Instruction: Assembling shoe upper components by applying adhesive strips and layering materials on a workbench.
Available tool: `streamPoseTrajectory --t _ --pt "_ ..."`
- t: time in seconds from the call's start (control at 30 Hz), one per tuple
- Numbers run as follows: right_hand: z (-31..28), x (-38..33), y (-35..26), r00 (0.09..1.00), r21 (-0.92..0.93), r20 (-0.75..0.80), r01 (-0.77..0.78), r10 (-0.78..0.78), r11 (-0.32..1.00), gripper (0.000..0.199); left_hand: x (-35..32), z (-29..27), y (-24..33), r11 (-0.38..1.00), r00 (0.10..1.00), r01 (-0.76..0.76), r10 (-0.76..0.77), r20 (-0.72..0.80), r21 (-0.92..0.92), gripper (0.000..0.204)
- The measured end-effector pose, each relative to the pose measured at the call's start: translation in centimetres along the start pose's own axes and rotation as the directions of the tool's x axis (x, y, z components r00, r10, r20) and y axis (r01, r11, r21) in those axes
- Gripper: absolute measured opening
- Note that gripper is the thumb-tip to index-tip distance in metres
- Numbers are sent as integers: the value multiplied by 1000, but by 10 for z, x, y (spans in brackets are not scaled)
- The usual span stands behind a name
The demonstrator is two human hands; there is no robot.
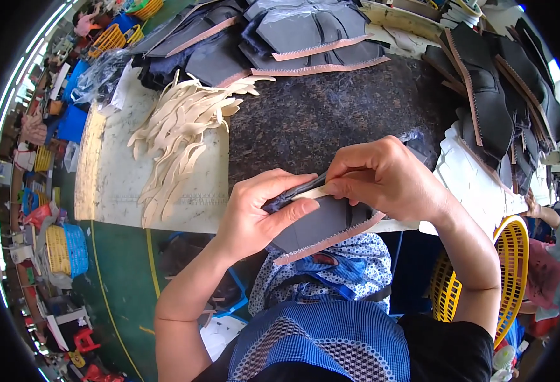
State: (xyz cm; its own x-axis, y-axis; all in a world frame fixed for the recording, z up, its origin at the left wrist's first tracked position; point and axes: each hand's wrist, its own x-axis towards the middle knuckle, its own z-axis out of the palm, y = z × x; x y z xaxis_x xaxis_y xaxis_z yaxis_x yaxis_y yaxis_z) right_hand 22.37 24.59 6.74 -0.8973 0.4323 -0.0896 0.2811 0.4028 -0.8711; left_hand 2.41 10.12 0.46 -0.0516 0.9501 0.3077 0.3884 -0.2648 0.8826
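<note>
My left hand [258,210] grips a dark grey shoe-upper piece [321,230] with a pink zigzag edge, thumb laid across its face. My right hand [382,175] pinches a cream strip [312,191] against the top of that same piece. Both hands hover over the near edge of the work table, above my blue checked apron [331,331].
A heap of cream strips [178,130] lies on the white cutting board [114,184]. Stacks of dark upper pieces [280,35] fill the far side, more at the right [496,95]. A dark stone slab [331,108] sits mid-table. A yellow basket [515,254] stands at my right.
</note>
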Motion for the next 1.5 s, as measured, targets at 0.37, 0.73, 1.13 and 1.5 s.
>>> streamPoseTrajectory --t 0.37,0.73,1.13,1.5 --pt "11 -21 13 978 92 -127 -154 164 984 28 -7 3 -4 997 999 -52 51 11 53 17" --pt "38 -37 13 962 48 -238 -130 138 990 39 6 0 16 924 942 192 -267 201 330 88" --pt "33 -34 47 962 -61 -264 55 -69 997 20 10 1 11 974 926 179 -214 311 140 46" --pt "43 -49 62 878 130 -476 12 52 991 16 24 14 3 912 879 403 -409 246 79 25"
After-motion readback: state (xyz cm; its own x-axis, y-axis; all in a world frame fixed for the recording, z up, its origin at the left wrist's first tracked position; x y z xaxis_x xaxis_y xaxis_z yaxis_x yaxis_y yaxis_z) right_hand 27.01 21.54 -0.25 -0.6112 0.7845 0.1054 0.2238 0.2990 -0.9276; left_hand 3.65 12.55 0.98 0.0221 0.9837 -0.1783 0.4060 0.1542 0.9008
